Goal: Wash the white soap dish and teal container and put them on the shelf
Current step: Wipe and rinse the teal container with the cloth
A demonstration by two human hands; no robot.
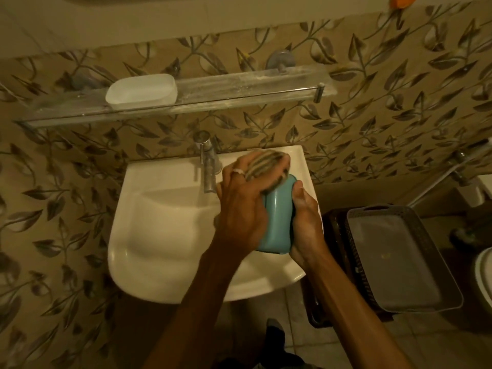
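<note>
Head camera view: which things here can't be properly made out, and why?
- Teal container: far end covered by the scrubber and left hand, head view.
- Orange object: cut off by the top edge.
- White rounded object: cut off by the right edge.

No text, label, brand, number or sign can be read anywhere in the frame. The only possible marking is a small pale mark on the floor of the grey tray point(399, 262) at the lower right, and it is too faint and small to make out.
</note>
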